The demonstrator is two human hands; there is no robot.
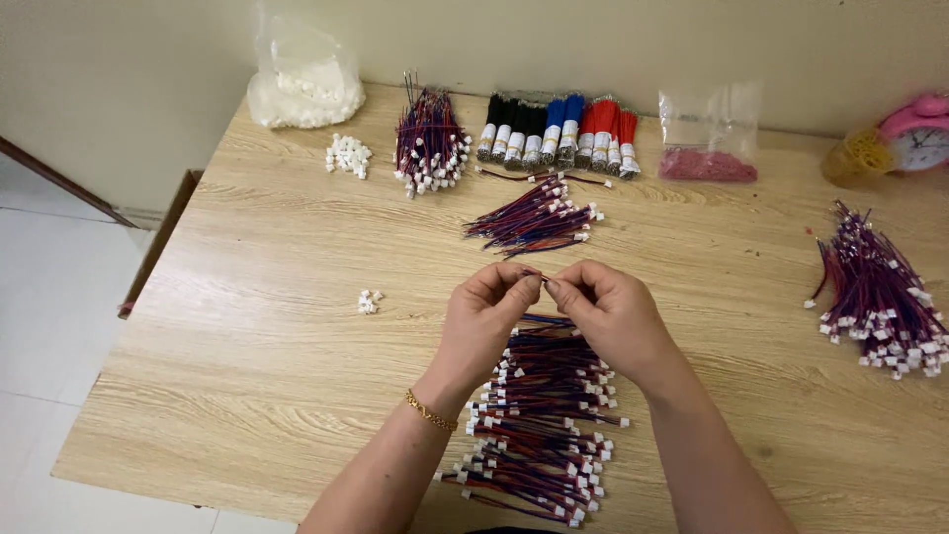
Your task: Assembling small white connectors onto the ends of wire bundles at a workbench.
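My left hand (486, 314) and my right hand (605, 309) meet fingertip to fingertip above the wooden table (277, 297). Together they pinch a short red-and-blue wire lead (535, 276) between thumbs and forefingers. A gold bracelet circles my left wrist. Directly under my hands lies a long heap of finished red-and-blue leads with white connectors (542, 425). A smaller fan of similar leads (534, 222) lies just beyond my fingers. A few loose white connector housings (369, 302) sit to the left of my left hand.
At the back: a clear bag of white parts (304, 84), a little pile of white housings (348, 155), a bundle of leads (429, 143), black, blue and red wire bundles (559, 131), a bag of pink parts (708, 148). Another heap of leads (880, 297) and a pink clock (919, 133) sit right.
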